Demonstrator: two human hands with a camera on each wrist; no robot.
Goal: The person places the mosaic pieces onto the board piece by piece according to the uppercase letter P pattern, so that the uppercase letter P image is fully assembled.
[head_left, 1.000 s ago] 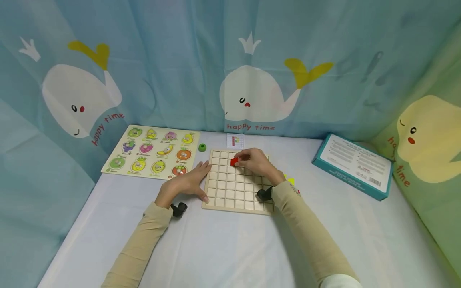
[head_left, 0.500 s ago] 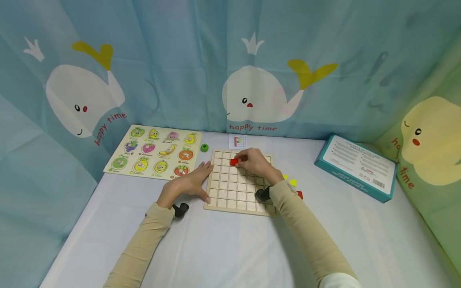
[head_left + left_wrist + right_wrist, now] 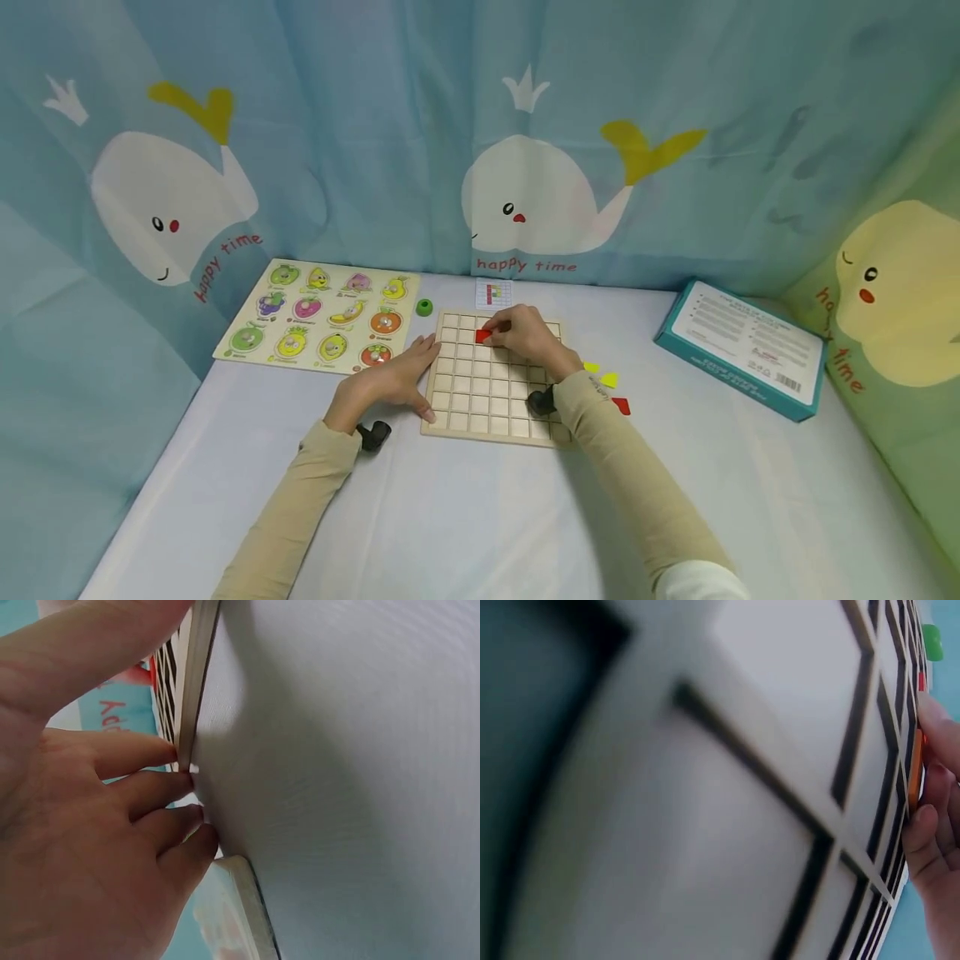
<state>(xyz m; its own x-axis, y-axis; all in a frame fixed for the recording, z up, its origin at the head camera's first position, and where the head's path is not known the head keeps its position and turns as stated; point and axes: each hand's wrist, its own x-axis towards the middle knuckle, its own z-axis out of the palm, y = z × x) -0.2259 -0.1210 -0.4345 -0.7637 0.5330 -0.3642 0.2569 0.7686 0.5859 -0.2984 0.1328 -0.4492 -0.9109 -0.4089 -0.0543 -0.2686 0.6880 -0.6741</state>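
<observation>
A wooden grid board (image 3: 480,387) lies flat on the table, its squares bordered by raised strips. Along its left side rests my left hand (image 3: 386,382), fingertips at the upper edge and thumb at the near left corner. The left wrist view shows those fingers (image 3: 154,791) extended against the board's side. At the upper part of the grid, my right hand (image 3: 525,332) pinches a red tile (image 3: 482,337) between thumb and fingers. Seen from the right wrist, the tile (image 3: 915,769) sits low at the strips and looks orange-red. Part of the grid is hidden under the right hand and wrist.
Right of the board lie yellow tiles (image 3: 609,380) and a red tile (image 3: 622,406), partly behind the sleeve. A pattern card (image 3: 493,293) and a green bead-like piece (image 3: 424,307) are behind it. A fruit puzzle (image 3: 318,321) stands left, a teal box (image 3: 738,350) right.
The red tile in my right hand has turned flatter onto the grid and shifted slightly left. My right forearm has moved a little left, uncovering more of the loose tiles. The left hand stays put.
</observation>
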